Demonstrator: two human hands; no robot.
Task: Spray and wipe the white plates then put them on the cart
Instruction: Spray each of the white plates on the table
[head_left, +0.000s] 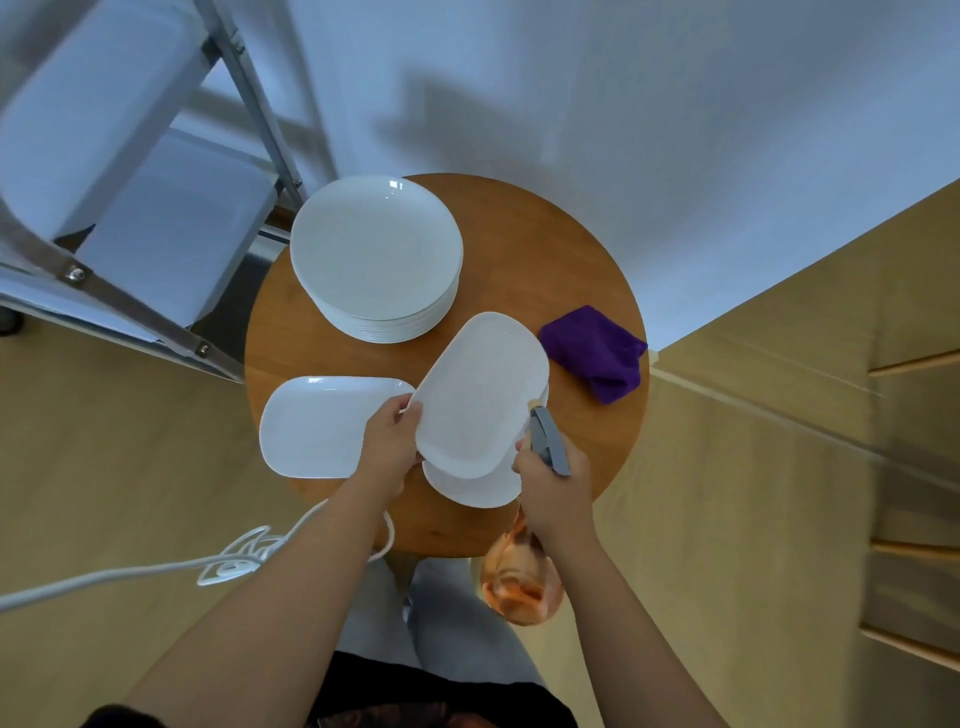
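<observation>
On the round wooden table (519, 249), my left hand (390, 441) grips the near-left edge of a white oblong plate (480, 395) and holds it tilted above another white plate (478, 488). My right hand (556, 483) grips an orange spray bottle (519, 577) with a grey nozzle (545, 439) that points at the tilted plate. A third oblong white plate (317, 426) lies flat at the table's left. A stack of several round white plates (376, 260) stands at the back. A folded purple cloth (597, 351) lies at the table's right edge.
A metal cart (140, 208) with white shelves stands to the left of the table, close to the round stack. A white cable (156, 569) runs across the wooden floor at the near left. A white wall rises behind the table.
</observation>
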